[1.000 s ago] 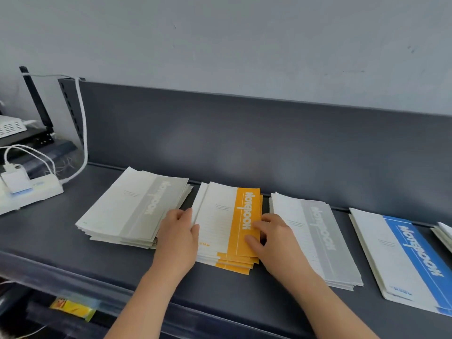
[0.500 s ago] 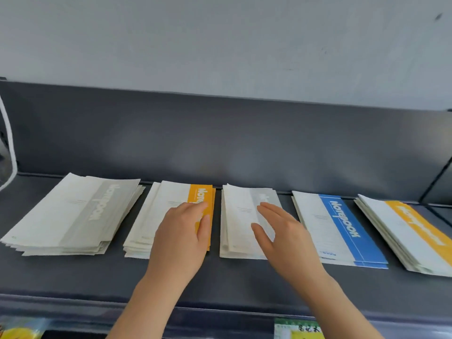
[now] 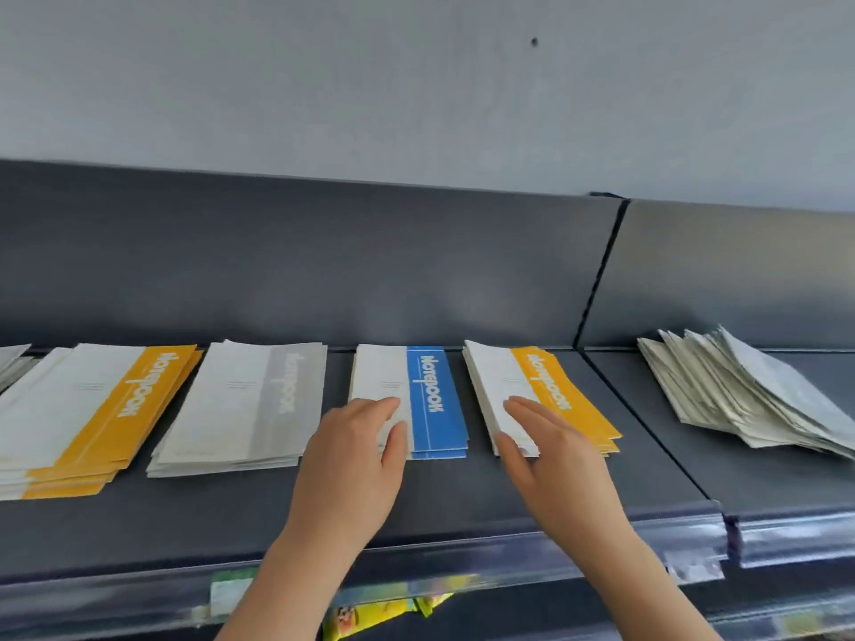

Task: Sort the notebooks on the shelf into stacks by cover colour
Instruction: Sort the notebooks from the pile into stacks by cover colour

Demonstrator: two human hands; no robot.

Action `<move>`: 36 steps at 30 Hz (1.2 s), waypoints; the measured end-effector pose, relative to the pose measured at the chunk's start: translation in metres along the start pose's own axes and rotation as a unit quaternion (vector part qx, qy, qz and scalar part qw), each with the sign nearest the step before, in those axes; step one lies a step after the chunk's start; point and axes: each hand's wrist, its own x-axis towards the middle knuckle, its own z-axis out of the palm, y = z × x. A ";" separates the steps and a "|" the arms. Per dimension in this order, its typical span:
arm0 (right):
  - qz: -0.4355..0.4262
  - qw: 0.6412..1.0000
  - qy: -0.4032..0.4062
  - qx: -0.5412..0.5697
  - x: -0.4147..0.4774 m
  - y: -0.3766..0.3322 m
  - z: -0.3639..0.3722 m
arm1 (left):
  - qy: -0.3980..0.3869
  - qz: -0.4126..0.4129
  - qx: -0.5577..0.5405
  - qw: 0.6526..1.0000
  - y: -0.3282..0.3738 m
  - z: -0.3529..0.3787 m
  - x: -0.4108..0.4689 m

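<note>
Several notebook stacks lie in a row on the dark shelf point(image 3: 462, 492). From the left: an orange-striped stack point(image 3: 92, 418), a grey-striped stack point(image 3: 240, 409), a thin blue-striped stack point(image 3: 435, 400) and a second orange-striped stack point(image 3: 560, 395). My left hand point(image 3: 356, 464) lies flat on the white left part of the blue stack, fingers straight. My right hand point(image 3: 550, 464) rests on the near left corner of the right orange stack, fingers extended, thumb at the stack's left edge.
A loose, fanned pile of pale notebooks point(image 3: 749, 400) lies on the adjoining shelf section at the right. Another grey stack's edge point(image 3: 11, 363) shows at the far left. The shelf has a dark back panel point(image 3: 324, 270) and a clear front price rail point(image 3: 509, 576).
The view has swung right along the shelf. My left hand moved from the left orange stack to the blue stack; my right hand moved from the grey stack to the right orange stack.
</note>
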 end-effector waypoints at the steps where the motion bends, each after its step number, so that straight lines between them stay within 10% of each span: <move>1: 0.007 1.000 0.003 -0.002 -0.003 0.016 -0.009 | -0.001 0.002 -0.005 1.000 0.013 0.012 0.001; 28: 0.173 0.973 0.146 -0.036 0.021 0.265 -0.137 | -0.088 0.164 -0.083 0.979 0.212 0.208 0.088; 36: 0.255 0.965 0.010 -0.054 0.042 0.350 -0.165 | -0.146 0.116 -0.102 0.977 0.284 0.261 0.111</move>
